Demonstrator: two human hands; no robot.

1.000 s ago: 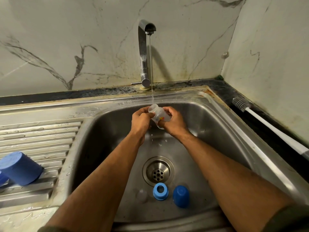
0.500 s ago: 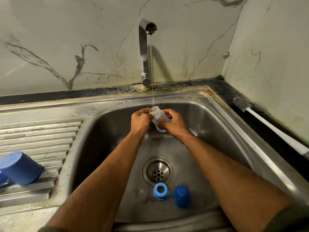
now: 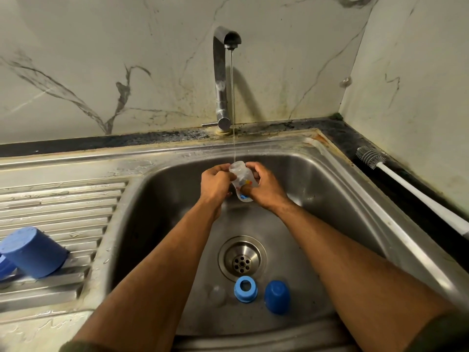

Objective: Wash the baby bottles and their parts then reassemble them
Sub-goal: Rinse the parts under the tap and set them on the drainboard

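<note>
Over the steel sink, both hands, left hand and right hand, clasp the clear bottle, mouth tipped under the tap's thin stream to rinse it.

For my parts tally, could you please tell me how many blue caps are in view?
2: a large blue cap lying on the drainboard, and a small blue cap beside the drain. Others may sit out of frame.

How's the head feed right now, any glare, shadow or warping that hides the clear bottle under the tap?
Head view: dim, warm light; the faucet casts a soft shadow on the marble wall. Glare streaks the sink along its right rim. Wide-angle bend curves the counter edges. The bottle, held by the left hand and right hand, is sharp but see-through, so its edges read faintly.
</note>
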